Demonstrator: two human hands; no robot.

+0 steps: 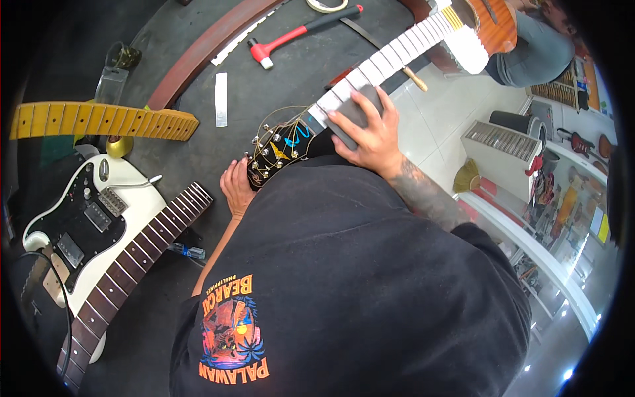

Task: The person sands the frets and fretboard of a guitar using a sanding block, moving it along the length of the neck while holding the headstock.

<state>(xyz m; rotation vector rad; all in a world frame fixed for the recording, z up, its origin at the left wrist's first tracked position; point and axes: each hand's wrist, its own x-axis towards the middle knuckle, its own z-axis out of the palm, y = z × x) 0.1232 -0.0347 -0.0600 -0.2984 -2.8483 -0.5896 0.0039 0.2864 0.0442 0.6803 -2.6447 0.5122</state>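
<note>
My right hand point(372, 135) presses a dark grey rectangular block point(357, 118), its fingers spread over the top. Under the block lies a guitar neck point(390, 58), covered in white strips between dark fret lines. The black headstock point(278, 155) has several silver tuning pegs, loose curled strings and blue and gold markings. At its outer end my left hand point(236, 187) holds the headstock edge, with the fingertips partly hidden. Toward the upper right is the guitar's orange-brown body point(499, 30), with a white covering point(466, 51) beside the neck.
A red-and-black mallet point(284, 43), tape roll point(326, 4) and white strip point(221, 99) lie on the dark bench. At left are a white electric guitar body point(142, 192), a dark fretted neck point(129, 255) and a maple neck point(99, 121). A screwdriver point(188, 250) lies nearby.
</note>
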